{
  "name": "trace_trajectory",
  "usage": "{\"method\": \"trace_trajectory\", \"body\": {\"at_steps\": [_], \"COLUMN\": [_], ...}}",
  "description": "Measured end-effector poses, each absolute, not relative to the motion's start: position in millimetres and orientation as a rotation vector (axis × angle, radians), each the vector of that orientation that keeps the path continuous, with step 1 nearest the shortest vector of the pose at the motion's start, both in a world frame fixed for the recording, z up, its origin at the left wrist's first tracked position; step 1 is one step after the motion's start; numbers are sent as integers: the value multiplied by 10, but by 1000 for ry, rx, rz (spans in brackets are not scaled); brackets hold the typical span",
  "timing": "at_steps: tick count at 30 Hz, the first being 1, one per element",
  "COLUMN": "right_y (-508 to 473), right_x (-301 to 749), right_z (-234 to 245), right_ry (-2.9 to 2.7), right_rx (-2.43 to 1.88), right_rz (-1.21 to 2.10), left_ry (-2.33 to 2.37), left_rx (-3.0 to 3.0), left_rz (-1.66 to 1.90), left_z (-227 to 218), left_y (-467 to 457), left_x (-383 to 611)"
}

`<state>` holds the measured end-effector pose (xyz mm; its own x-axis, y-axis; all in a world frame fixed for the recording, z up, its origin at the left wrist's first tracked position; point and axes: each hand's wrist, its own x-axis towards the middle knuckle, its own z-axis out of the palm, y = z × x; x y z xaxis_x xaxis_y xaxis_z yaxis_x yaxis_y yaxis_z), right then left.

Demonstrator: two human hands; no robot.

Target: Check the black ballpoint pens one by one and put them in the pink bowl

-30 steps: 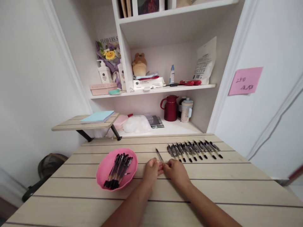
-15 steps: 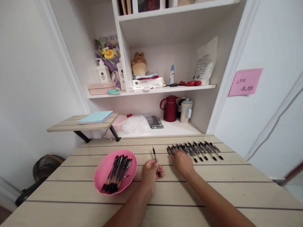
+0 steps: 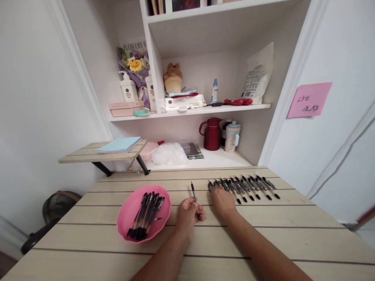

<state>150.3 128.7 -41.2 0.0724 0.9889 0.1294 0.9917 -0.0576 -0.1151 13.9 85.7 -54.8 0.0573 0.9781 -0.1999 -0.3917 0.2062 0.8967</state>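
Wooden table (image 3: 278, 230), left hand (image 3: 190, 214) pinching a black pen (image 3: 193, 192), right hand (image 3: 223, 200) just beside it, palm down on the left end of a row of pens (image 3: 252, 186), grip unclear, pink bowl (image 3: 129, 207) of pens further left.

The forearms (image 3: 258, 253) are bare to the picture's edge; left grip (image 3: 187, 214) and right grip (image 3: 223, 200) are bare hands.

We find the table (image 3: 293, 238) bare along its near side, while the pink bowl (image 3: 130, 205) blocks the left, the row of pens (image 3: 252, 188) bars the far right, and our left hand (image 3: 189, 214) with its pen (image 3: 193, 191) fills the gap between.
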Motion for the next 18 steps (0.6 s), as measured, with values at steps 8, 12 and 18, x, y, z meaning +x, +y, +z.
{"method": "trace_trajectory", "body": {"at_steps": [8, 12, 18], "right_y": [1175, 1129, 1096], "right_x": [1339, 1279, 1426], "right_z": [-437, -463, -393], "right_ry": [-2098, -2093, -2029], "right_rx": [-2082, -2045, -2010], "right_rz": [12, 54, 127], "left_ry": [975, 960, 962], "left_rx": [798, 804, 866], "left_rz": [1211, 1213, 1181], "left_z": [-553, -533, -530], "left_y": [869, 846, 842], "left_x": [149, 148, 122]}}
